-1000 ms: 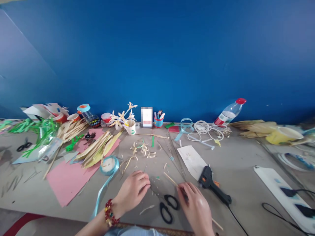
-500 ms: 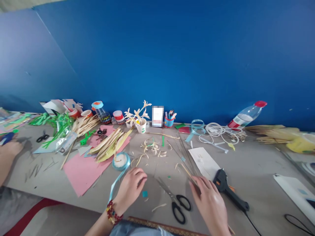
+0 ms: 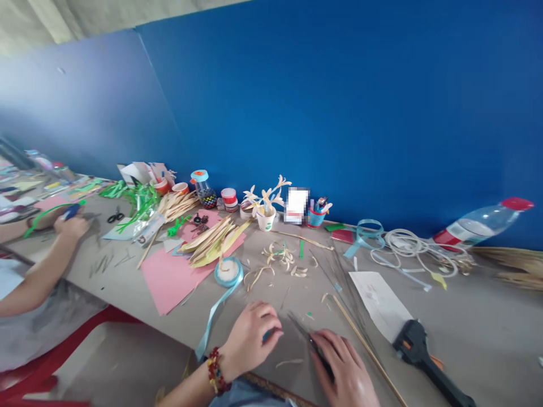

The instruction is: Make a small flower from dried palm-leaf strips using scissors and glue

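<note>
Low in the frame, right of the middle, the right hand (image 3: 345,367) grips the scissors (image 3: 301,326) by the handle end, so the blades point up and left. Beside it, the left hand (image 3: 254,333) curls its fingers by a blue scrap (image 3: 266,336), but I can't tell if they pinch it. The glue gun (image 3: 418,347) lies at lower right, maybe to be easy to reach.

Blue wall (image 3: 339,102), pink paper (image 3: 167,285), light blue ribbon (image 3: 227,284), black scissors handle (image 3: 326,363), red bottle cap (image 3: 517,204), zigzag stripes on jar (image 3: 207,198)
</note>
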Available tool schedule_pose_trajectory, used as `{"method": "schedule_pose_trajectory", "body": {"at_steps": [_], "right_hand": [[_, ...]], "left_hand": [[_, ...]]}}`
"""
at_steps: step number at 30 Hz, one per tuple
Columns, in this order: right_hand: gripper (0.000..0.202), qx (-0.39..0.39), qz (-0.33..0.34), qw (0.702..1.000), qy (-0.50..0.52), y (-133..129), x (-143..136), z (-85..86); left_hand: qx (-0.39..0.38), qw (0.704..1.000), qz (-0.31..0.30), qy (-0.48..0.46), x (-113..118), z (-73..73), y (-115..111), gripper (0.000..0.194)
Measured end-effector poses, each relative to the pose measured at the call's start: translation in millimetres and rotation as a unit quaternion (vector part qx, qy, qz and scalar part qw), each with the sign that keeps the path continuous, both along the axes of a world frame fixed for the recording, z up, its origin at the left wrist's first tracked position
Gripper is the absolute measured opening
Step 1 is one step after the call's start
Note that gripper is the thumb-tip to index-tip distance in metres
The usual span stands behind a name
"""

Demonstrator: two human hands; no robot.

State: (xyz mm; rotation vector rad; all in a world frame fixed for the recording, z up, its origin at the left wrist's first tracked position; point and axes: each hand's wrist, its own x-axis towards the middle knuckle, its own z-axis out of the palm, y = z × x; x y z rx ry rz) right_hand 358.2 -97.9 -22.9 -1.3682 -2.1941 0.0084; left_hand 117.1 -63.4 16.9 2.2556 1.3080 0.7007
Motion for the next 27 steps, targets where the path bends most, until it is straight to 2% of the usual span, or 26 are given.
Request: {"method": "schedule_pose_trajectory", "body": {"at_steps": [1,5,10,15,17,19,21,23,27], "right_hand": [[0.027,0.009,-0.002,1.000,0.001,1.9,2.5,-1.7],[0.033,0.038,-0.028,0.999,-0.013,7.7,10.2,-3.9],[0.035,0.064,-0.035,0.997,-0.028,11.3,18.0,-9.3],[0.036,0.095,0.003,0.995,-0.036,19.8,29.2,-21.1],[0.036,0.103,0.029,0.993,-0.039,20.8,29.3,-20.3],[0.037,0.093,0.024,0.995,-0.034,18.3,25.2,-15.2],[0.037,0.065,-0.026,0.997,-0.014,14.5,18.5,-8.6],[0.039,0.052,-0.044,0.998,-0.003,11.8,12.7,-3.8],[0.037,0.034,-0.057,0.998,0.009,9.8,9.3,-1.6]], "left_hand": [[0.002,1.000,-0.019,0.010,1.9,-1.8,-3.3,0.005],[0.022,0.993,-0.096,0.061,10.2,-6.9,-13.2,0.025],[0.053,0.989,-0.093,0.104,16.7,-10.3,-15.4,0.010],[0.081,0.987,-0.095,0.103,19.1,-12.8,-12.1,0.006],[0.074,0.993,-0.065,0.062,14.6,-9.5,-10.1,0.006],[0.059,0.998,-0.003,0.015,4.2,-3.3,-8.4,0.010],[0.036,0.995,0.089,-0.012,-11.2,3.4,-6.2,0.011],[0.016,0.988,0.148,-0.028,-28.0,7.4,-3.1,0.007],[0.007,0.987,0.159,-0.006,-49.6,5.8,1.2,0.007]]}}
